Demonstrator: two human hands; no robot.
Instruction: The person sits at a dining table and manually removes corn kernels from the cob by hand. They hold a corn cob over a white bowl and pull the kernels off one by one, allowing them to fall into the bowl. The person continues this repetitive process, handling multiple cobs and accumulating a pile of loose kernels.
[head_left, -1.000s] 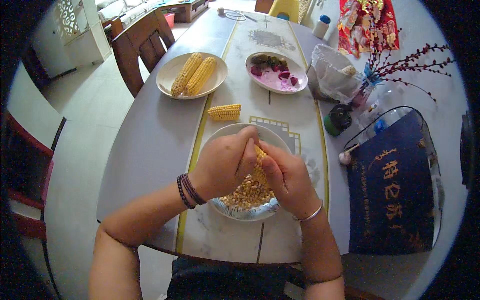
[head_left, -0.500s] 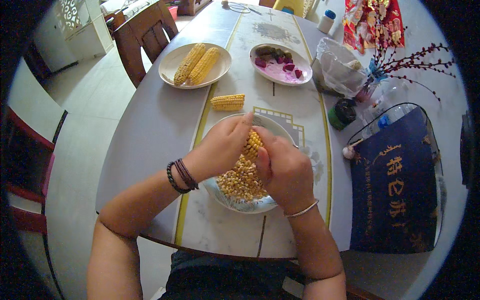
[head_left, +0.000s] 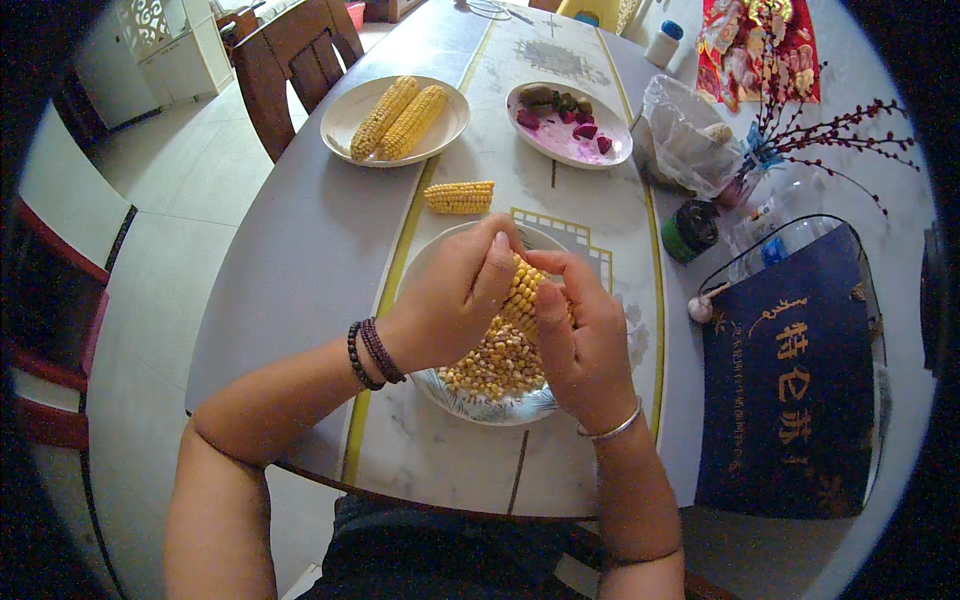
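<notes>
Between my two hands is a piece of yellow corn cob, tilted over a plate heaped with loose corn kernels. My left hand is closed about the cob's upper left side, thumb pointing up. On the cob's right side, my right hand grips with curled fingers and thumb. Part of the cob is hidden by the fingers. Just beyond the plate lies another short piece of corn cob on the table. Two whole corn cobs rest on a white plate at the far left.
A plate with purple and dark chunks stands at the far middle. To the right are a plastic bag, a dark green jar, a garlic bulb, red-berried branches and a dark blue box. A wooden chair stands at left.
My right hand has loosened and shifted slightly down the cob, so more of its kernels show. The left hand stays at the cob, a little turned. The view has shifted slightly.
</notes>
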